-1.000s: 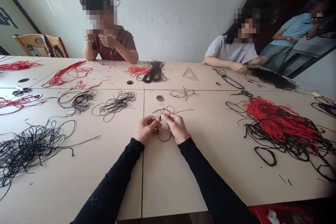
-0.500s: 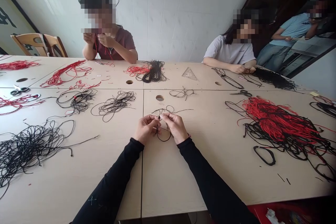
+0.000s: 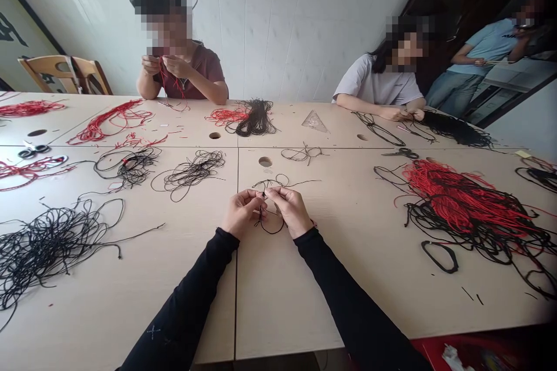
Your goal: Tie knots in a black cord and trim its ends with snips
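Observation:
Thin black cord (image 3: 270,233) hangs in a loop between my two hands, just above the table. My left hand (image 3: 244,211) pinches it near a small dark knot, thumb against the fingers. From the other side my right hand (image 3: 290,208) also pinches the cord, its fingertips almost touching those of the left. The exact grip at the knot is too small to make out. Beyond my fingers, more black cord (image 3: 282,179) lies in loose curls on the table, and whether it joins the held piece I cannot tell.
Tangled black cord (image 3: 47,243) lies at the left; a red and black cord pile (image 3: 461,197) at the right. Scissors (image 3: 402,153), a clear set square (image 3: 314,122) and a table hole (image 3: 265,161) are farther back. Two people sit opposite; another stands at the back right.
My hands and the cord keep nearly the same place and pinch. Across the table, the person on the left has shifted their hands slightly with the red cord.

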Demonstrator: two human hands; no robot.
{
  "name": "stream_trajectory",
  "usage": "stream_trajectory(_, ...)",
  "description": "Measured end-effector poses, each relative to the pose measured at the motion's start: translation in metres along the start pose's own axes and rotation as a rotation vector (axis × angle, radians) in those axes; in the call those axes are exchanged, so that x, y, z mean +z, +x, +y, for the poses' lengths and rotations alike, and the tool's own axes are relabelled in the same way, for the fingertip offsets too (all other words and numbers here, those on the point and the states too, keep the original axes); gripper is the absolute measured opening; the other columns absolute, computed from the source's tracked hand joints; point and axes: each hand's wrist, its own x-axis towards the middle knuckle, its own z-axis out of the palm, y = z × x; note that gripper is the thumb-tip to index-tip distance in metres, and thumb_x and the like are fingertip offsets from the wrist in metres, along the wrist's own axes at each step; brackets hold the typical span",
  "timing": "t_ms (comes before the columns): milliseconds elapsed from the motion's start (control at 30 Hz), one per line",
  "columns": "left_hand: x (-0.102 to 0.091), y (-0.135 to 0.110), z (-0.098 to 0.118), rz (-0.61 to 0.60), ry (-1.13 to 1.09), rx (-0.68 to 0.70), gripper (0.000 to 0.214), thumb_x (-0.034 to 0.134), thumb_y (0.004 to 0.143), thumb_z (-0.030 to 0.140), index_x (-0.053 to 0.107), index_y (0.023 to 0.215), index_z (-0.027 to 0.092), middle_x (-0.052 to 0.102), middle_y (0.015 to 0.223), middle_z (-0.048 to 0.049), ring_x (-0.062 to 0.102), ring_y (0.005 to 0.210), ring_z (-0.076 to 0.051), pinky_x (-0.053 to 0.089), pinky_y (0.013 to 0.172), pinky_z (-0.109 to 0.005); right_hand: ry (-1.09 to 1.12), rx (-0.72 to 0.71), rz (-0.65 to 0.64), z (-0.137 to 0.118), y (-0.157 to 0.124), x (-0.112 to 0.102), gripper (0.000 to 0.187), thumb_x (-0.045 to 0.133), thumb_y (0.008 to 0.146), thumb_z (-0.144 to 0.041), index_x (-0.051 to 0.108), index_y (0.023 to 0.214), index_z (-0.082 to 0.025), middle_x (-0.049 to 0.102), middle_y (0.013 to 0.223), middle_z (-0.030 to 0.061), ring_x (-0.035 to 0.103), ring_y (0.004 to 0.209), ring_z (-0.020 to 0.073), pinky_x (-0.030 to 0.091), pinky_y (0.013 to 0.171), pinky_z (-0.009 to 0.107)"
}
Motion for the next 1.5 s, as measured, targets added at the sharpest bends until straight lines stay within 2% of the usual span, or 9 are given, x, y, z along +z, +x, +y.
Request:
stream_trajectory(400, -0.001, 0.001, -0.001, -0.005, -0.011, -0.007, 0.030, 0.074, 0.069, 0.037, 0.055, 0.076, 0.015, 0.059, 0.062, -0.0005, 0.057, 0.051, -0.012, 0.052, 0.054, -0.029, 0.026, -0.002, -0.020, -0.002, -0.001, 0.001, 0.029, 0.066, 0.075, -0.044, 0.063, 0.072, -0.015, 0.048, 0.050, -0.0028, 0.040, 0.042, 0.0090, 0.032, 0.038, 0.023)
stream_trajectory(800, -0.001, 0.001, -0.001, -0.004, -0.015, 0.002, 0.025, 0.071, 0.072, 0.034, 0.054, 0.077, 0.015, 0.058, 0.063, 0.0000, 0.056, 0.052, -0.012, 0.052, 0.052, -0.028, -0.002, -0.017, -0.025, -0.002, -0.002, 0.000, 0.028, 0.065, 0.077, -0.044, 0.063, 0.072, -0.016, 0.046, 0.051, -0.0040, 0.033, 0.041, 0.0071, 0.027, 0.038, 0.022)
stream_trajectory(1067, 0.000, 0.001, -0.002, 0.085, -0.058, 0.058, 0.030, 0.072, 0.070, 0.039, 0.054, 0.077, 0.016, 0.058, 0.064, 0.0005, 0.057, 0.051, -0.012, 0.053, 0.050, -0.029, -0.090, -0.051, -0.017, 0.006, 0.001, -0.004, 0.030, 0.063, 0.080, -0.045, 0.063, 0.073, -0.016, 0.035, 0.051, -0.0062, 0.021, 0.044, 0.0056, 0.019, 0.041, 0.022)
stream_trajectory(1233, -0.001, 0.001, -0.002, 0.093, -0.033, 0.069, 0.034, 0.071, 0.072, 0.044, 0.054, 0.078, 0.015, 0.060, 0.068, -0.0009, 0.057, 0.052, -0.011, 0.052, 0.050, -0.026, -0.123, -0.058, -0.059, 0.010, 0.003, -0.006, 0.031, 0.060, 0.082, -0.047, 0.062, 0.078, -0.016, 0.038, 0.054, -0.0054, 0.020, 0.045, 0.0060, 0.017, 0.042, 0.023)
stream_trajectory(1367, -0.001, 0.002, -0.004, 0.082, -0.022, 0.095, 0.036, 0.070, 0.072, 0.046, 0.053, 0.076, 0.015, 0.058, 0.067, -0.0007, 0.056, 0.054, -0.011, 0.053, 0.051, -0.027, -0.147, -0.097, -0.101, 0.012, 0.004, -0.006, 0.031, 0.058, 0.083, -0.048, 0.059, 0.077, -0.017, 0.031, 0.052, -0.0068, 0.022, 0.047, 0.0072, 0.021, 0.044, 0.022)
stream_trajectory(1500, -0.001, 0.004, -0.005, 0.079, -0.034, 0.109, 0.036, 0.071, 0.072, 0.047, 0.053, 0.077, 0.015, 0.058, 0.067, -0.0008, 0.057, 0.057, -0.012, 0.054, 0.052, -0.028, -0.181, -0.117, -0.088, 0.012, 0.005, -0.008, 0.035, 0.057, 0.082, -0.051, 0.061, 0.078, -0.016, 0.044, 0.056, -0.0034, 0.036, 0.051, 0.0101, 0.033, 0.049, 0.024)
